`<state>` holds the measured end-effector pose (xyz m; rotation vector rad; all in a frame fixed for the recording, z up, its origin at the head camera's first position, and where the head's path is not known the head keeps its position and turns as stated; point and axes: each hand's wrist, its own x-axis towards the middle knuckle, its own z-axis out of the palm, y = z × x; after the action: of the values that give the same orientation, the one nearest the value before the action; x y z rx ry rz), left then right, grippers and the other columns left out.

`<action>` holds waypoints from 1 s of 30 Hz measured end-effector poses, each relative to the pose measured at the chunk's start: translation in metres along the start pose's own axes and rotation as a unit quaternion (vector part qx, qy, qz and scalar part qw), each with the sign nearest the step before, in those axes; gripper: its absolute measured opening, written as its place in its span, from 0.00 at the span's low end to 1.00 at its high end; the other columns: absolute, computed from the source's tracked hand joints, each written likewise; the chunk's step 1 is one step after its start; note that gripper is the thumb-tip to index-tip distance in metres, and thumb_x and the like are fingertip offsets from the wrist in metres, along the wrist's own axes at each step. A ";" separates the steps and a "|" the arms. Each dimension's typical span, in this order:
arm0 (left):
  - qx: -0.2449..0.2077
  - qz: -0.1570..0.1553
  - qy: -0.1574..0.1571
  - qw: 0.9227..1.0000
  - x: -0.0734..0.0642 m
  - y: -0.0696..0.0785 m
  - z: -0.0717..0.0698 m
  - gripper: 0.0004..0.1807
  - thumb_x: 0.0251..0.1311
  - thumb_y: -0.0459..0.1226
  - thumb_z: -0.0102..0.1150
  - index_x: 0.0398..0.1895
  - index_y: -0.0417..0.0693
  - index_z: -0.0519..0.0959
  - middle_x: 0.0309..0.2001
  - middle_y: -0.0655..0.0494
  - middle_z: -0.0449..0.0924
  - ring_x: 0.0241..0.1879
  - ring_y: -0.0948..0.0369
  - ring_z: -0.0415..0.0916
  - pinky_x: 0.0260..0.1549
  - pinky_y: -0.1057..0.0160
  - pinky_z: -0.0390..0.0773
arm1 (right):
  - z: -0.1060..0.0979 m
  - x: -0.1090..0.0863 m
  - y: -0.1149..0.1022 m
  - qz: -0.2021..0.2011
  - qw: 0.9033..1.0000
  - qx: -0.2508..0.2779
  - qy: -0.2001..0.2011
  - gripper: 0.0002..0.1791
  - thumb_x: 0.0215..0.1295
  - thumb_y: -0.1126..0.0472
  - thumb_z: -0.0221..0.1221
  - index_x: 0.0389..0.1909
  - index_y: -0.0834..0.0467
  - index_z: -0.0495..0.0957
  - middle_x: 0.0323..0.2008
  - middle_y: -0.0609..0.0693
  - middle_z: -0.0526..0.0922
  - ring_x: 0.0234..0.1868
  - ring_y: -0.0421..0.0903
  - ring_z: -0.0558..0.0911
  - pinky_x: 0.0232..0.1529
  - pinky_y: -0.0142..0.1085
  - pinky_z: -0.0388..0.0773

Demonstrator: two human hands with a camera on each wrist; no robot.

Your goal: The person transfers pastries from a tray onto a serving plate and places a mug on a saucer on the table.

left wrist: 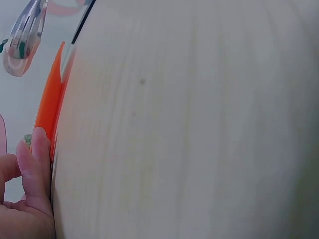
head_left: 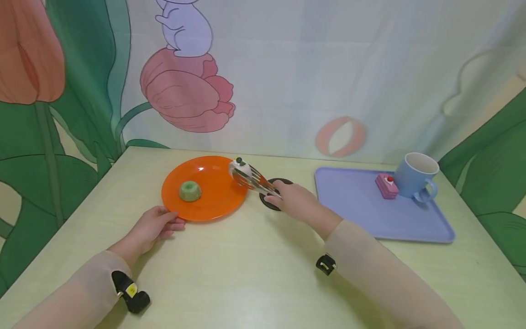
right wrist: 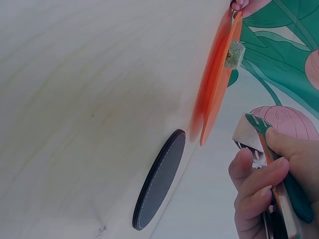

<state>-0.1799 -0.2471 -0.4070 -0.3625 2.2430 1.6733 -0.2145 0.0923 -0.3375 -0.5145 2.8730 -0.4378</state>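
Observation:
My right hand (head_left: 297, 199) grips metal tongs (head_left: 263, 184), whose ends hold a small white toy cake (head_left: 242, 167) with a dark green topping. The cake hangs above the right side of an orange plate (head_left: 219, 198). My left hand (head_left: 149, 229) pinches the plate's near-left rim, its thumb side over the edge. On the plate sits a green ring-shaped toy cake (head_left: 190, 191). In the right wrist view, curled fingers (right wrist: 259, 191) wrap the tongs; the left wrist view shows the left fingers (left wrist: 35, 169) at the plate's edge.
A round black coaster (head_left: 270, 202) lies right of the plate, partly under the right hand. Farther right, a lavender tray (head_left: 349, 210) carries a pink toy cake slice (head_left: 386, 186) and a blue mug (head_left: 412, 178). A printed curtain (head_left: 279, 91) hangs behind the table.

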 end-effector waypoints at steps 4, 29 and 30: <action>0.002 0.003 0.002 1.000 -0.001 -0.002 -0.002 0.24 0.71 0.43 0.42 0.60 0.35 0.57 0.36 0.55 0.82 0.37 0.65 0.81 0.34 0.71 0.77 | 0.002 0.004 -0.003 -0.004 1.000 0.001 -0.006 0.23 0.68 0.43 0.50 0.54 0.56 0.68 0.23 0.48 0.74 0.23 0.46 0.73 0.25 0.37 0.67; -0.002 -0.004 -0.007 1.000 -0.003 0.004 0.001 0.24 0.71 0.43 0.42 0.60 0.35 0.56 0.36 0.56 0.81 0.36 0.65 0.80 0.33 0.71 0.77 | 0.004 0.012 -0.010 -0.014 1.000 -0.019 0.005 0.18 0.68 0.43 0.49 0.42 0.55 0.69 0.22 0.48 0.70 0.21 0.44 0.69 0.22 0.34 0.64; -0.002 -0.004 -0.007 1.000 -0.003 0.003 0.001 0.24 0.71 0.43 0.42 0.60 0.35 0.56 0.36 0.56 0.81 0.36 0.65 0.80 0.34 0.71 0.77 | 0.004 0.013 -0.011 -0.013 1.000 -0.019 0.003 0.18 0.68 0.43 0.49 0.42 0.55 0.69 0.22 0.48 0.70 0.21 0.44 0.69 0.22 0.34 0.64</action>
<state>-0.1784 -0.2451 -0.4031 -0.3580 2.2263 1.6711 -0.2218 0.0769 -0.3399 -0.5594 2.8883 -0.3892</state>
